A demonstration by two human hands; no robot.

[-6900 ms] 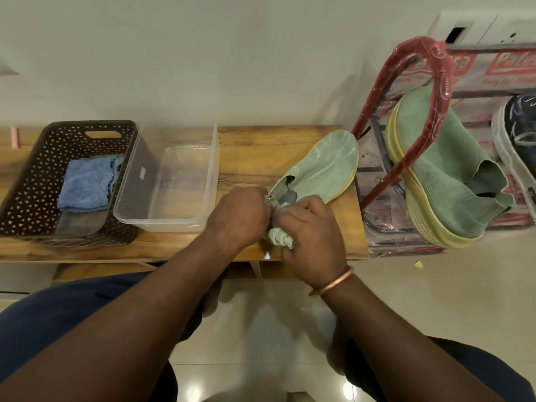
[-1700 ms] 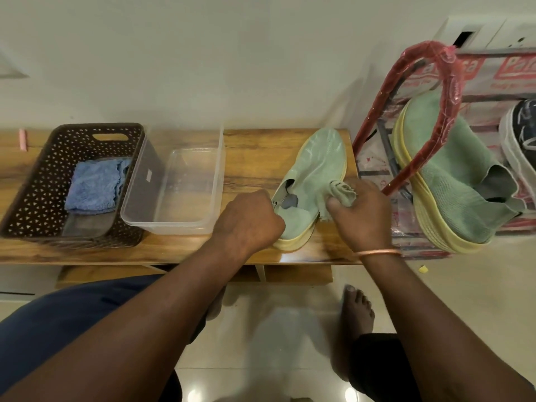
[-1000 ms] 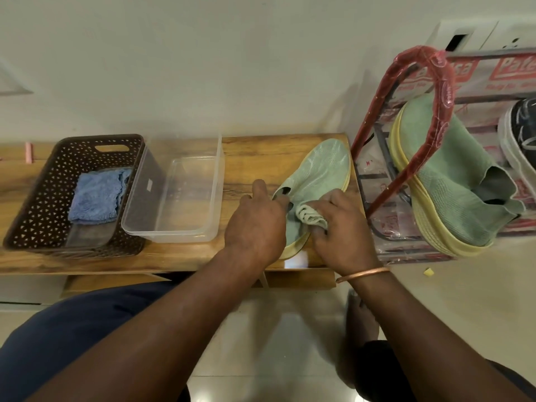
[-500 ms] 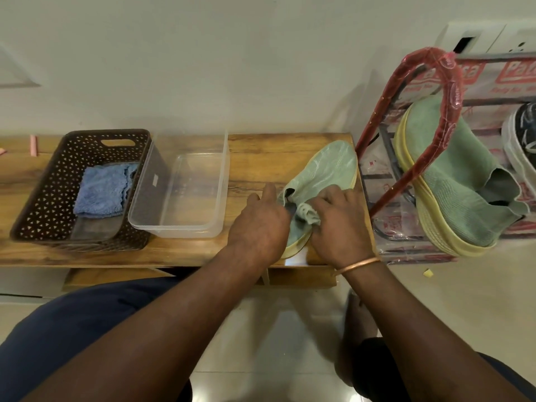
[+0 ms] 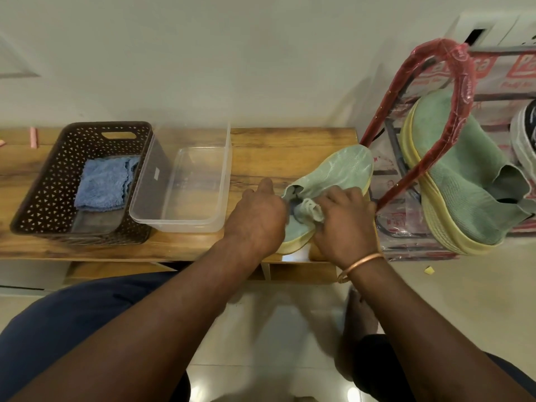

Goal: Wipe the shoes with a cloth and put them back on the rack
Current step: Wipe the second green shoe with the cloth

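Right of centre, the shoe [image 5: 342, 169] lay near the front edge of the counter [image 5: 261, 149], left hand [image 5: 256, 219] holding its heel, right hand [image 5: 345, 224] pinching the cloth [image 5: 311, 208]; a hard wipe could shove it off.

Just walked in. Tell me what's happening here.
A person is wiping a green shoe on the bench. The left hand holds it by the heel while the right hand grips a pale cloth against its opening. The matching shoe sits on the rack to the right. A blue cloth lies in the basket, beside a clear tub.
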